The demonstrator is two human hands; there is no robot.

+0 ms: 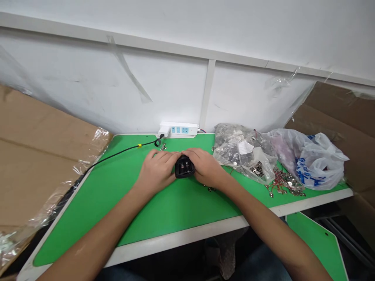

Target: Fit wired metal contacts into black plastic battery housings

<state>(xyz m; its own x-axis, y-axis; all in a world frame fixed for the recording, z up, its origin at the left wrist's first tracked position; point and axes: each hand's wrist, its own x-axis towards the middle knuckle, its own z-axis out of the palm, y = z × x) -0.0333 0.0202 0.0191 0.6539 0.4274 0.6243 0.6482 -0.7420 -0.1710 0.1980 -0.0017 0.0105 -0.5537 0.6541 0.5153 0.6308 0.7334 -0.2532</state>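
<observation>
A small black plastic housing [184, 173], rounded at the end facing me, is held between both hands above the green tabletop. Inside its open hollow, small metallic bits show. My left hand [158, 168] grips it from the left and my right hand [206, 166] from the right, with the fingers meeting at its far end. Those fingers hide the far part of the housing. Several small metal pieces [209, 189] lie by my right wrist, and others [163, 146] lie beyond my left hand.
A white power strip [184, 129] with a plugged-in charger and black cable [117, 151] stands against the wall. To the right are a clear bag of metal parts [244, 146], loose red-wired contacts [285, 182] and a white plastic bag [319, 160]. Cardboard [43, 156] flanks the left side.
</observation>
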